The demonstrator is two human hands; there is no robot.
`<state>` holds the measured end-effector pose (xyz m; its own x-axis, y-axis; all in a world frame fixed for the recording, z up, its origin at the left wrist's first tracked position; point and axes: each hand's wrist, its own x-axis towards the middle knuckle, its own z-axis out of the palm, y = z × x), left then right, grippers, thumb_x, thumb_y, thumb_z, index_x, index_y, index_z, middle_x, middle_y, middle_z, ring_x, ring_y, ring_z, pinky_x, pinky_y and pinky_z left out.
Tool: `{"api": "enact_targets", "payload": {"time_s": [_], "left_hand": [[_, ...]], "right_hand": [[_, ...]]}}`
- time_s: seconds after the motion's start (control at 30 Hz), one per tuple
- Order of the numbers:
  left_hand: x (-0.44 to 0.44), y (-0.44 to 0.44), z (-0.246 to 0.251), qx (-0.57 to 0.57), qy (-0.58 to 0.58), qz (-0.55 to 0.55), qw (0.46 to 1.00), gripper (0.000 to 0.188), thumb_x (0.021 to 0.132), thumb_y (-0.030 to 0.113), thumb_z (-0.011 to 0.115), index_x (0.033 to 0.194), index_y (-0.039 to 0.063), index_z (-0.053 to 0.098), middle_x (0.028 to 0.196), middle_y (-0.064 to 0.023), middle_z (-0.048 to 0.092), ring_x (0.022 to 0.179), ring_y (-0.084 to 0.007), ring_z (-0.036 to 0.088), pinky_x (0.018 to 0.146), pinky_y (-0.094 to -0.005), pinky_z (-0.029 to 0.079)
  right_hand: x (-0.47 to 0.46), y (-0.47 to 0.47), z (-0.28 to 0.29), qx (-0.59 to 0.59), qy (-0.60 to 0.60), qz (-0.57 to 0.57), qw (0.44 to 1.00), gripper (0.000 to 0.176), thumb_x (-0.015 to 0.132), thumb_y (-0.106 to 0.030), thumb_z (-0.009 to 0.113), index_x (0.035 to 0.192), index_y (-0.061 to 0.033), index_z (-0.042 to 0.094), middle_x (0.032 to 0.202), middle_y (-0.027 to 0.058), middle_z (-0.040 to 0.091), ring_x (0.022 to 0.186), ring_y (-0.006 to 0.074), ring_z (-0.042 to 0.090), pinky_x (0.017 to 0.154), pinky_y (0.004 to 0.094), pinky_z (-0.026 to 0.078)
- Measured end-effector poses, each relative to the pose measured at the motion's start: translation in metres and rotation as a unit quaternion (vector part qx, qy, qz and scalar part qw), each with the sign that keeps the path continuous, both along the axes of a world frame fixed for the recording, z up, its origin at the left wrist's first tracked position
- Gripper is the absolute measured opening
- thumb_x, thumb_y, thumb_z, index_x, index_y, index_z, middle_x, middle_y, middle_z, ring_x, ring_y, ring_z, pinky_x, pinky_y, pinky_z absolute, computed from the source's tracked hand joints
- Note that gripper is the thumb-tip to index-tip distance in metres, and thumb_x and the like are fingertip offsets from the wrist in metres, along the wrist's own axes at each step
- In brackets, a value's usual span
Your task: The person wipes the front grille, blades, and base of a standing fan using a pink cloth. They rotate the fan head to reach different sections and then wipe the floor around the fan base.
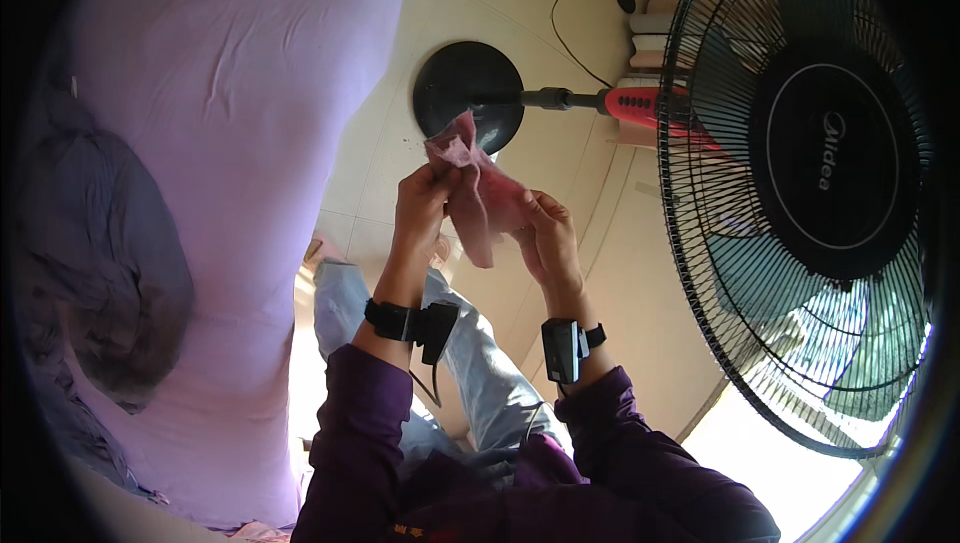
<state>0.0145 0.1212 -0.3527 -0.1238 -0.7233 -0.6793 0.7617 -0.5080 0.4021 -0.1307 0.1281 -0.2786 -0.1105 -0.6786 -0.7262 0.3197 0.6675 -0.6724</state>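
A crumpled pink-red cloth (499, 194) hangs between my two hands, above the tiled floor and in front of the fan's round base. My left hand (426, 202) pinches its left side between thumb and fingers. On the right, my right hand (550, 232) grips the cloth's edge with thumb and fingertips. The upper part of the cloth is folded and shows a paler patch, and one corner dangles between the hands. Each of my wrists carries a strapped device.
A Midea pedestal fan (825, 160) stands close on the right, its black base (450, 85) on the floor. The bed with a lilac sheet (247, 130) fills the left, with grey bedding (112, 243) on it. Folded textiles (651, 40) are stacked behind the fan. A black cord (553, 18) trails nearby.
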Motion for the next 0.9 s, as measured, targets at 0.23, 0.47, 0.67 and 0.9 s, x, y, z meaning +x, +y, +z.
{"api": "enact_targets", "payload": {"time_s": [0.23,0.47,0.67,0.9], "left_hand": [[0.010,0.029,-0.079,-0.138,-0.230,-0.209,0.941,0.021,0.080,0.016,0.064,0.082,-0.004,0.061,0.064,-0.0078,0.060,0.058,-0.0115,0.052,0.055,-0.0272,0.042],[0.013,0.016,-0.160,0.014,-0.192,-0.110,0.975,0.041,0.085,0.023,0.062,0.118,0.001,0.051,0.112,-0.0124,0.057,0.092,-0.0184,0.058,0.072,-0.0254,0.044],[0.021,0.023,-0.258,-0.007,-0.258,-0.159,0.953,0.034,0.085,0.018,0.061,0.114,0.002,0.053,0.104,-0.0123,0.060,0.090,-0.0156,0.058,0.076,-0.0255,0.045],[0.043,0.043,-0.344,-0.059,-0.276,-0.155,0.947,0.021,0.085,0.012,0.058,0.103,0.001,0.058,0.093,-0.0073,0.063,0.082,-0.0122,0.057,0.072,-0.0238,0.045]], "right_hand": [[0.019,0.006,-0.075,-0.133,0.317,0.408,0.846,0.061,0.078,-0.006,0.066,0.132,0.0009,0.039,0.097,0.0116,0.065,0.085,0.0164,0.062,0.075,0.0288,0.050],[-0.018,-0.067,-0.242,-0.064,0.429,0.314,0.845,0.035,0.075,-0.006,0.064,0.110,-0.0045,0.062,0.089,0.0186,0.066,0.081,0.0264,0.065,0.074,0.0308,0.049],[-0.046,-0.199,-0.377,-0.183,0.672,0.293,0.655,0.027,0.083,-0.011,0.048,0.108,-0.0044,0.056,0.092,0.0193,0.062,0.086,0.0377,0.060,0.073,0.0439,0.050],[-0.081,-0.253,-0.513,-0.140,0.734,0.217,0.629,0.021,0.083,-0.012,0.049,0.094,0.0016,0.060,0.100,0.0176,0.061,0.094,0.0344,0.057,0.073,0.0433,0.048]]}}
